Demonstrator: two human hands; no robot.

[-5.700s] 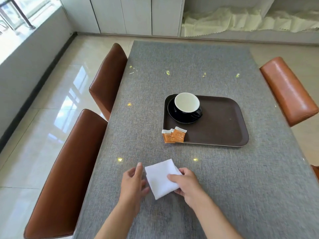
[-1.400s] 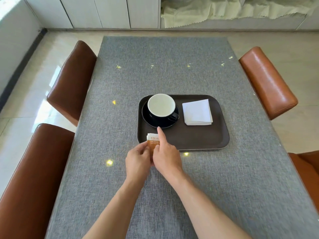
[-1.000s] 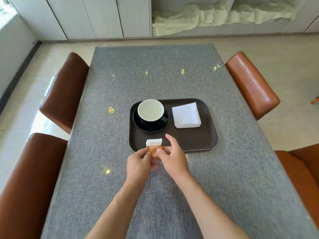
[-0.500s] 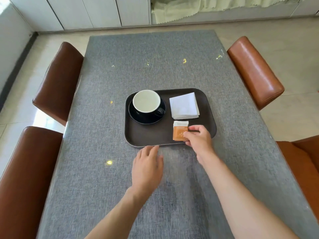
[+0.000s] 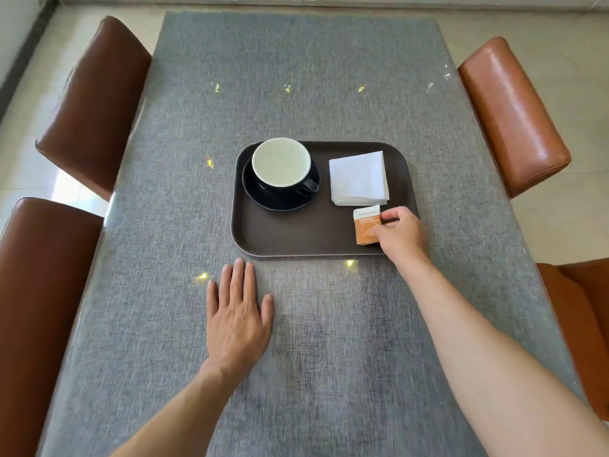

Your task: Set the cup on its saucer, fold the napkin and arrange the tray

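A dark brown tray [image 5: 296, 239] lies in the middle of the grey table. On its left side a black cup [image 5: 281, 164] with a white inside stands on a black saucer [image 5: 263, 196]. A folded white napkin [image 5: 359, 178] rests on the tray's right side. Just below the napkin lie orange sugar packets [image 5: 366, 225], and my right hand [image 5: 400, 235] pinches their right edge at the tray's front right corner. My left hand [image 5: 237, 315] lies flat on the table in front of the tray, fingers spread, holding nothing.
The grey table [image 5: 296, 94] has brown leather chairs on both sides: two on the left [image 5: 95, 100] [image 5: 39, 308] and two on the right [image 5: 510, 117] [image 5: 580, 324]. Small yellow light spots dot the cloth.
My right hand has carried the sugar packets from the tray's front left to its front right, below the napkin. My left hand has let go and settled flat on the table.
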